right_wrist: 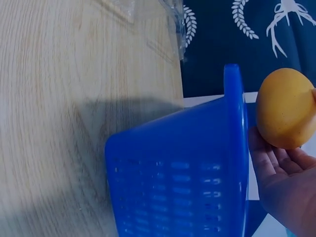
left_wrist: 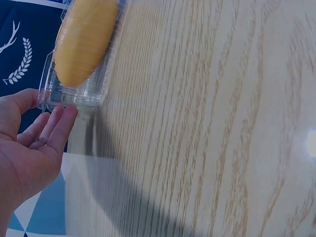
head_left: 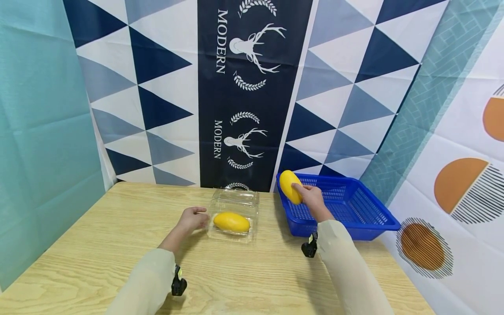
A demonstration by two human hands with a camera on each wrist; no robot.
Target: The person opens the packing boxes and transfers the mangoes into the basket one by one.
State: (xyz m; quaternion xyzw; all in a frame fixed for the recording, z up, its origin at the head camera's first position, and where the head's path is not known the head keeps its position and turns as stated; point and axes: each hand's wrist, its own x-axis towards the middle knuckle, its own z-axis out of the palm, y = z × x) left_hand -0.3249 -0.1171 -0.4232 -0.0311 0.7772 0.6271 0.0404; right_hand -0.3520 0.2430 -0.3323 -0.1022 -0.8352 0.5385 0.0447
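Observation:
In the head view my right hand (head_left: 313,201) grips a yellow mango (head_left: 289,186), held above the left rim of a blue plastic basket (head_left: 342,232). The right wrist view shows this mango (right_wrist: 284,108) between thumb and fingers, beside the basket's rim (right_wrist: 236,148). A second yellow mango (head_left: 231,222) lies in a clear plastic clamshell box (head_left: 252,238), whose lid stands open at the back. At the box's left end is my left hand (head_left: 193,219). Seen from the left wrist, the fingertips (left_wrist: 69,112) of this relaxed hand touch the box's end.
Everything stands on a light wooden table (head_left: 236,275). Behind it hangs a patterned cloth (head_left: 165,87) with triangles and a dark deer panel. A teal cloth (head_left: 43,131) borders the left, and a white cloth with orange shapes (head_left: 460,188) the right.

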